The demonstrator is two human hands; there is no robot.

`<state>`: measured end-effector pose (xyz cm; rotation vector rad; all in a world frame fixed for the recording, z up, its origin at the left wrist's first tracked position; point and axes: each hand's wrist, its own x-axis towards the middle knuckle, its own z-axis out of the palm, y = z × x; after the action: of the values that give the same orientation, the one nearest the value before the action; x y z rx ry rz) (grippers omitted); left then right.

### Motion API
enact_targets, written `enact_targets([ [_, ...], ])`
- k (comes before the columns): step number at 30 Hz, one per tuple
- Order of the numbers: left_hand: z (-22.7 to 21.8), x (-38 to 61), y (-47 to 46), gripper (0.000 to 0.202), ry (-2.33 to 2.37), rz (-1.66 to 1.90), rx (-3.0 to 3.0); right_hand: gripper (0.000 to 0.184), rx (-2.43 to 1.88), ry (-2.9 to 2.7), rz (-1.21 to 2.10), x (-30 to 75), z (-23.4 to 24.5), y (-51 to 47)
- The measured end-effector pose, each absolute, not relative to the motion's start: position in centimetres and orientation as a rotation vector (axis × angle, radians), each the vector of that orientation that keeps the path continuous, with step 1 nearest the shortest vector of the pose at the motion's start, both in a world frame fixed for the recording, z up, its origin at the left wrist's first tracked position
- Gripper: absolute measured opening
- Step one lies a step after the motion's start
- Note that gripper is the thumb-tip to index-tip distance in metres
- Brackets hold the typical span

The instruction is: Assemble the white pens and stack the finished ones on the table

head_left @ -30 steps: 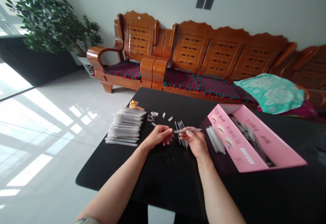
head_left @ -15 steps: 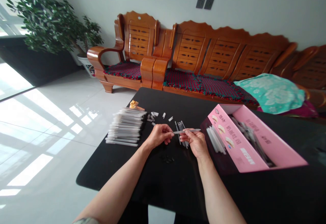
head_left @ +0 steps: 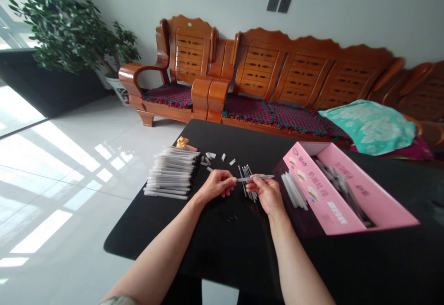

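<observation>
My right hand (head_left: 266, 193) pinches a thin grey pen (head_left: 256, 177) and holds it level above the black table (head_left: 222, 245). My left hand (head_left: 218, 183) is closed at the pen's left tip, fingers pinched together on it or on a small part I cannot make out. Under the pen lies a loose bunch of thin refills (head_left: 248, 175). A stack of finished white pens (head_left: 171, 172) lies to the left of my left hand. Small black bits (head_left: 227, 215) lie on the table near my wrists.
A pink open box (head_left: 347, 189) with more pen parts stands at the right, with white tubes (head_left: 294, 189) beside it. Small white caps (head_left: 217, 158) and an orange figurine (head_left: 182, 143) lie behind the stack. Wooden sofas and a potted plant stand beyond the table.
None of note: both hands stay at the pen, with only slight finger movement at its left tip.
</observation>
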<state>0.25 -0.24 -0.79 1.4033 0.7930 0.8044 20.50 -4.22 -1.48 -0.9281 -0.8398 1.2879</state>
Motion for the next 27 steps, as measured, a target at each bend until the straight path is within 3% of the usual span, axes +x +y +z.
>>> enact_targets([
  [5, -0.45, 0.42, -0.35, 0.046, 0.783, 0.918, 1.335, 0.021, -0.924, -0.834, 1.282, 20.54, -1.5, -4.19],
  [11, -0.71, 0.25, -0.25, 0.052, 0.807, 0.784, 1.401, 0.021, -0.92, -0.833, 1.289, 20.56, -1.59, -4.12],
  [16, -0.47, 0.42, -0.26, 0.04, 0.789, 0.889, 1.35, 0.02, -0.926, -0.841, 1.292, 20.53, -1.52, -4.16],
  [19, -0.44, 0.49, -0.32, 0.055, 0.756, 0.948, 1.311, 0.02, -0.925, -0.847, 1.287, 20.55, -1.53, -4.16],
  [27, -0.67, 0.27, -0.32, 0.044, 0.823, 0.765, 1.367, 0.021, -0.935, -0.839, 1.287, 20.46, -1.3, -4.23],
])
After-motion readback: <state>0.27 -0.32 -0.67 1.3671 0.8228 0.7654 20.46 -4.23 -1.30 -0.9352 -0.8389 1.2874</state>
